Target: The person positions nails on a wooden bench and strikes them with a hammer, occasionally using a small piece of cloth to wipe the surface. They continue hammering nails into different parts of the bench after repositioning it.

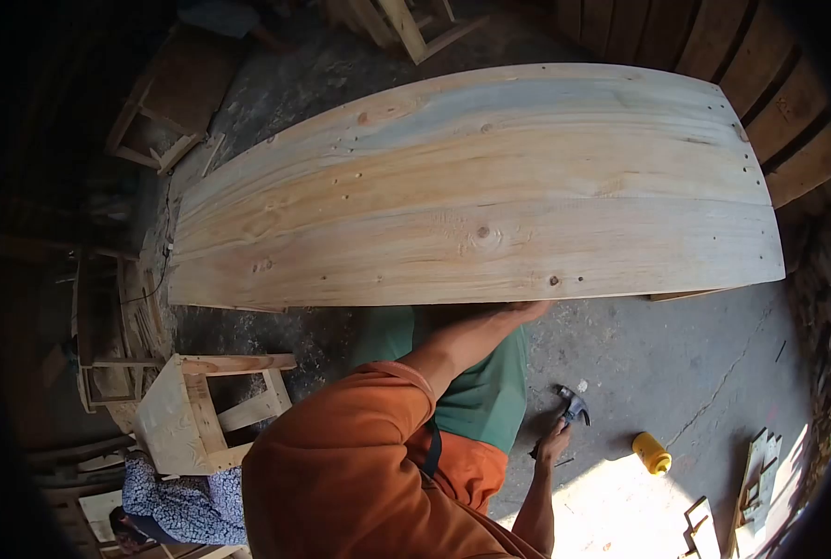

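A large wooden panel [471, 186] of pale boards, with knots and small holes, spans the upper middle. My left hand [530, 309] is at its near edge, palm side against or under the wood, and its fingers are mostly hidden there. Lower right, my right hand [553, 443] is closed around the handle of a claw hammer [574, 405], whose dark head points up and away, low over the floor.
A yellow bottle [653, 454] lies on the concrete floor [639, 354], right of the hammer. A small wooden frame [187, 424] and patterned cloth [187, 503] are at lower left. Wood pieces [758, 480] lie lower right. Slatted boards [788, 102] stand upper right.
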A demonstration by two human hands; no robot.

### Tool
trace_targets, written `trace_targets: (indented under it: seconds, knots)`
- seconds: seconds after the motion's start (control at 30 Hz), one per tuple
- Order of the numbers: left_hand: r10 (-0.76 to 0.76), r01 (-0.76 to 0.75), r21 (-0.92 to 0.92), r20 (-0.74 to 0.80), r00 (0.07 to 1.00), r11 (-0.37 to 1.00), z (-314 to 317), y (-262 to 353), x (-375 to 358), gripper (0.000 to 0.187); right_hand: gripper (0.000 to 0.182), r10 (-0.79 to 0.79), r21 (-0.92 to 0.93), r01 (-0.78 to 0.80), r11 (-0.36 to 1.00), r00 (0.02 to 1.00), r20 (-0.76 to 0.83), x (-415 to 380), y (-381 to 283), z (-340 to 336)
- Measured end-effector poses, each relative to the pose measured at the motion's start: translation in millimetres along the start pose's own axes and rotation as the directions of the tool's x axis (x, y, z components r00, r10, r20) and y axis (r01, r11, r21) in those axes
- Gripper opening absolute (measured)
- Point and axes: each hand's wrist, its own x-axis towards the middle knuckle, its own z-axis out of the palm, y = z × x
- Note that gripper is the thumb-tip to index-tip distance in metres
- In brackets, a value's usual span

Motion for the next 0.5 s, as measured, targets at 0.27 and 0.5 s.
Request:
trace_targets:
  seconds: [0.27, 0.5]
  knots:
    - [-0.104, 0.088, -0.18, -0.085, 0.991, 0.98, -130.1, 42.8, -141.8, 0.031, 0.045, -0.056, 0.053, 0.054, 0.997, 0.998, 0.032, 13.2, -20.2, 4.0]
    - [0.008, -0.142, -0.258, -0.461, 0.888, 0.956, -282.2, 117.2, -223.4, 0.019, 0.039, -0.348, 0.273, 0.341, 0.9, 0.937, -0.024, -18.4, -141.0, -29.8]
